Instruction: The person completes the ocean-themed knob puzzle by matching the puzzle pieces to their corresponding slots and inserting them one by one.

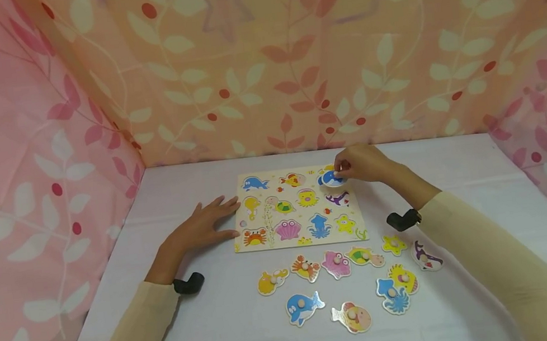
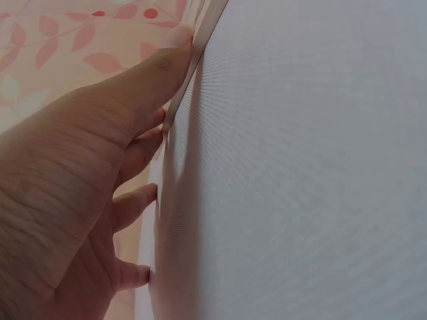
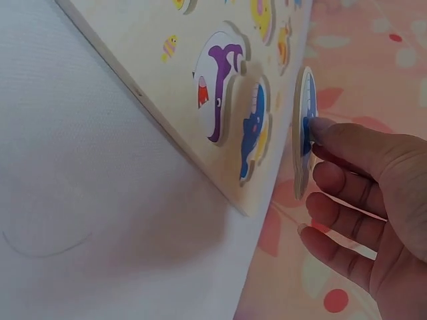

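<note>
Pinching blue piece (image 1: 330, 178) between thumb and fingers of right hand (image 1: 361, 163), head view; might drop crooked if tilted or loosely held. Resting left hand (image 1: 202, 224), fingers spread, against board (image 1: 274, 174); might skew it by pushing. Left wrist: touching board's edge, gripping nothing visible. Right wrist: holding piece edge-on just ahead of thumb tip, other fingers loosely curled, apart from board beyond.

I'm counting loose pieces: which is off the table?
The blue-and-white piece in the grip of the right hand, over the board; the other loose pieces lie on the table.
</note>
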`<state>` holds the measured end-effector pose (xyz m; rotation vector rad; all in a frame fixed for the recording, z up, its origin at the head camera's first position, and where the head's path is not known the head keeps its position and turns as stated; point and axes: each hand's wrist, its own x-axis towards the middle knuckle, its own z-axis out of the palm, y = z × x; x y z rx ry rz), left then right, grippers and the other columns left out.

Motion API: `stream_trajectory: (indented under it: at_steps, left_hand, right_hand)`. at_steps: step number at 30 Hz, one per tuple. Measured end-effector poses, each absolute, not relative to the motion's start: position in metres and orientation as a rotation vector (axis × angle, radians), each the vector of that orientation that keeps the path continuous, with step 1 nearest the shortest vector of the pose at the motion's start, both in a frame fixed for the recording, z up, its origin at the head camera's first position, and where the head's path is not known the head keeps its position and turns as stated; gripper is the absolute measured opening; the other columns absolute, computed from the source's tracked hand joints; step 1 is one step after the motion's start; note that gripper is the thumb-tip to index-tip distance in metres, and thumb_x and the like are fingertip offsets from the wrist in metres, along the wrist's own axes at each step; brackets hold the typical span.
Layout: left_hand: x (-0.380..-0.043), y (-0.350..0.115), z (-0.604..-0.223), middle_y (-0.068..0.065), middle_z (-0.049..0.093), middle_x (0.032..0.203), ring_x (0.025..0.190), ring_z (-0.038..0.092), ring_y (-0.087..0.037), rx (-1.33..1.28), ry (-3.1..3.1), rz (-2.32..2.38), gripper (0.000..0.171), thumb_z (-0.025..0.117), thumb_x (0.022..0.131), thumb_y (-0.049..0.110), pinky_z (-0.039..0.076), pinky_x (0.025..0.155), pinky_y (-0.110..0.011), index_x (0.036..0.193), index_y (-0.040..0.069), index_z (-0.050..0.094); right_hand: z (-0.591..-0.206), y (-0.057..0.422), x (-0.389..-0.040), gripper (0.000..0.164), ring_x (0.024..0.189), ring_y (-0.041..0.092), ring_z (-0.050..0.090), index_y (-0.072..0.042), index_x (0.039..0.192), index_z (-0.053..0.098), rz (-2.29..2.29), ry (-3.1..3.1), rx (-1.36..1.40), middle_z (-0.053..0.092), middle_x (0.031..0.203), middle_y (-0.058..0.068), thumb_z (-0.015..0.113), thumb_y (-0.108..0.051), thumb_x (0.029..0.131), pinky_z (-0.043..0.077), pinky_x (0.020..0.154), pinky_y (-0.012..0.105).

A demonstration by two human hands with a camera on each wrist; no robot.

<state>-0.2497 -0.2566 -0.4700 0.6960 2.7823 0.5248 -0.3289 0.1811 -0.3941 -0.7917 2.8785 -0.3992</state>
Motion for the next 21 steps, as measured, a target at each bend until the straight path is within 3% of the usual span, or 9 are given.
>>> stream_trajectory:
  at_steps: [21]
  left_hand:
    - [-0.250,-0.259,-0.473,0.010,0.029,0.165,0.156,0.012,-0.027,0.707,2.785,0.536,0.087,0.066,0.086,0.069,0.000,0.119,-0.068,0.158,0.029,0.037]
  right_hand:
    - [-0.417,0.175,-0.356,0.017,0.077,0.021,0.058,-0.013,0.097,0.078,-0.389,2.822,-0.699,0.067,0.081,0.000,0.080,-0.028,0.090,0.051,0.069,0.032]
